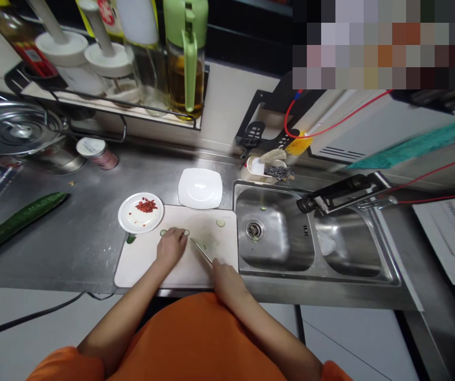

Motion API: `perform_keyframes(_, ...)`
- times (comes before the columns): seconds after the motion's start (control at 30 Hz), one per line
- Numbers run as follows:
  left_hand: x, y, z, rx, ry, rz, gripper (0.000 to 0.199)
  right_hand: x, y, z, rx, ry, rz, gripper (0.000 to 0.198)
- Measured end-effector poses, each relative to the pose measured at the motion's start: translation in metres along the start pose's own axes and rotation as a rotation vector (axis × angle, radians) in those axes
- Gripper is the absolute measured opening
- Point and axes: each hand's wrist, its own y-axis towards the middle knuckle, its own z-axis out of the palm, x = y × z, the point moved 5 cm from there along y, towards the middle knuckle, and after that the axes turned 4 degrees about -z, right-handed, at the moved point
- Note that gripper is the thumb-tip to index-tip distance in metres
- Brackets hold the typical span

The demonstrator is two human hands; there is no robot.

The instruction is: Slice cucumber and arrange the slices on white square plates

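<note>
My left hand (171,248) is closed over a small piece of cucumber (187,233) on the white cutting board (140,270); its pale cut face shows at the fingertips. Most of that piece is hidden under the fingers. Another bit of green and white cucumber (163,233) shows at the hand's far left side. My right hand (226,279) grips a knife (201,250), the blade pointing up and left, its tip close to the left fingertips. One thin cucumber slice (220,223) lies on the board's far right part. A dark green cucumber end (131,238) rests at the left edge.
Behind the board stand a plate of chopped red pieces (142,218) and a white square plate (200,188). A whole cucumber (17,225) lies left. A double sink (277,233) adjoins on the right. A steel pot (25,137) and a shelf of bottles (112,100) are at back left.
</note>
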Motion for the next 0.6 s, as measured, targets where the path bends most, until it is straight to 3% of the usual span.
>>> perform_keyframes(0.33,-0.006,0.001,-0.014,-0.002,-0.179,-0.094,0.018,-0.003,-0.003,0.000,-0.010,0.008,0.012,0.037)
perform_keyframes(0.6,0.048,-0.009,-0.040,-0.065,-0.404,-0.424,0.030,-0.004,-0.004,-0.002,0.036,0.031,0.031,0.038)
